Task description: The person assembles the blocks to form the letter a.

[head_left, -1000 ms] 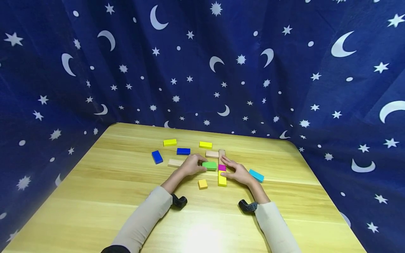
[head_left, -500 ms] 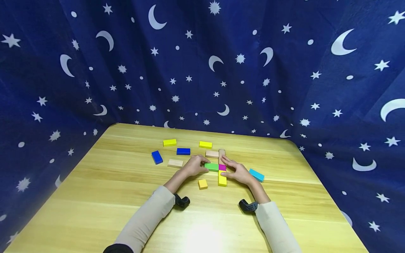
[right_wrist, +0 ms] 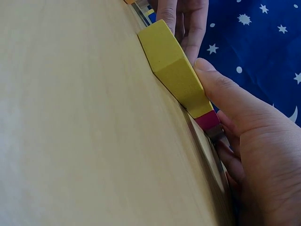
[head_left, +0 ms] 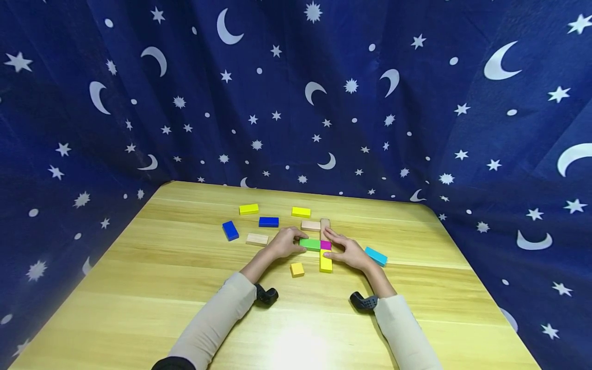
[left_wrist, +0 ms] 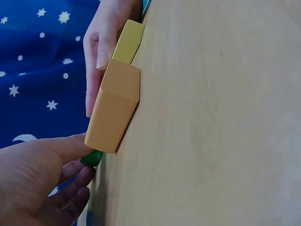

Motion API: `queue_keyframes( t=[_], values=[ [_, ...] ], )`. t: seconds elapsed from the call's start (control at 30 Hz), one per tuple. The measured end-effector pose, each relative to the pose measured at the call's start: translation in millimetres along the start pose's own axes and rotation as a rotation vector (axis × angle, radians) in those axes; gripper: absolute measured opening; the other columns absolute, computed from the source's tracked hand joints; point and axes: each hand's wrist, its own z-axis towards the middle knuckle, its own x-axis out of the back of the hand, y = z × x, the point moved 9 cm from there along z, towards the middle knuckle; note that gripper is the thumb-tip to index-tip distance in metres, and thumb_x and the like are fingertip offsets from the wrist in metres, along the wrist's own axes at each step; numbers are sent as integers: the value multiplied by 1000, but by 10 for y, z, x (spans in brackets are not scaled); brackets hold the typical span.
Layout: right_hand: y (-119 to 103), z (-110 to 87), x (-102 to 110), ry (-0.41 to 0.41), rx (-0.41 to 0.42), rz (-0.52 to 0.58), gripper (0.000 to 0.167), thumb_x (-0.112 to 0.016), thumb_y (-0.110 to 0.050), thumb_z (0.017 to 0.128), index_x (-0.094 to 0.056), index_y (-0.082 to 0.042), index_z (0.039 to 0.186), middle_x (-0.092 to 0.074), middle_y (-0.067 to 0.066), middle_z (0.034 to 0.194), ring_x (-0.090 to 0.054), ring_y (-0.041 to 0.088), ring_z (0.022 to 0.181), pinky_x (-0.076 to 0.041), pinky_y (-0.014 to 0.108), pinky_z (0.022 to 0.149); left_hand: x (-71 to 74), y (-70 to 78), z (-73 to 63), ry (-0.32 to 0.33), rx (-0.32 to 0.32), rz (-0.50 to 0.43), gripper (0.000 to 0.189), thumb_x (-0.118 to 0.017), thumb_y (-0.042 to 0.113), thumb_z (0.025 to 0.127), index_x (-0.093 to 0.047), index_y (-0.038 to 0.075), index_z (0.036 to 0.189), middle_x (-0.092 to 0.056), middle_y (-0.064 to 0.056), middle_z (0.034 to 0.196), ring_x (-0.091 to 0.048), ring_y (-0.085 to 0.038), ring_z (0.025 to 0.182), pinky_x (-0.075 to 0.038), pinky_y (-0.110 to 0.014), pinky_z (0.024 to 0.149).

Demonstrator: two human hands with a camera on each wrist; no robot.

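In the head view, my left hand (head_left: 285, 242) pinches the left end of a green block (head_left: 310, 245) between thumb and fingers. The block's right end meets a small magenta block (head_left: 326, 245). This magenta block sits in a row between a yellow block (head_left: 326, 266) in front and a plain wooden block (head_left: 325, 223) behind. My right hand (head_left: 350, 254) lies spread along the row's right side. Its thumb rests on the yellow block, seen also in the right wrist view, and its fingers touch the wooden one. An orange-yellow cube (left_wrist: 113, 106) hides most of the green block in the left wrist view.
A second plain wooden block (head_left: 310, 226) lies behind the green one. Blue blocks (head_left: 269, 222), other yellow blocks (head_left: 301, 211) and a pale wooden block (head_left: 256, 239) lie to the left and back. A light-blue block (head_left: 376, 257) is right of my right hand.
My left hand has slid the green block rightward and slightly forward until it meets the magenta block. Over the last half second nearly everything is still. The right hand has stayed in place.
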Motion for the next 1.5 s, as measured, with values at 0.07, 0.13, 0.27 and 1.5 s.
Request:
queue_keyframes(
  t=[0.07, 0.13, 0.27, 1.5],
  values=[
    [10, 1, 1, -1, -3, 1, 70, -67, -43, 81, -40, -19, 141, -25, -5, 149, -18, 32, 136, -15, 53, 107, -10, -11, 5, -3, 4, -8, 35, -76, 19, 77, -68, 5, 108, -64, -4, 98, -55, -13, 83, -47, -22, 74],
    [19, 5, 2, 0, -4, 1, 69, -68, -42, 81, -40, -20, 141, -25, -6, 149, -18, 32, 136, -15, 53, 107, -18, -21, 9, -4, 2, -16, 35, -76, 20, 77, -67, 5, 109, -64, -4, 99, -56, -13, 84, -47, -22, 74],
    [15, 12, 1, 1, 9, -6, 69, -68, -41, 82, -40, -18, 141, -25, -2, 150, -18, 36, 135, -15, 55, 106, -30, -63, 25, -8, 8, -68, 40, -74, 26, 79, -66, 6, 112, -64, -4, 103, -57, -14, 88, -47, -22, 77],
    [39, 3, -12, 3, -3, -36, 71, -66, -46, 81, -40, -19, 141, -25, -6, 149, -18, 33, 136, -15, 51, 108, 107, -440, 545, 67, 249, -45, 32, -68, 15, 85, -65, 7, 116, -62, -8, 109, -54, -19, 96, -45, -31, 84]
  ],
)
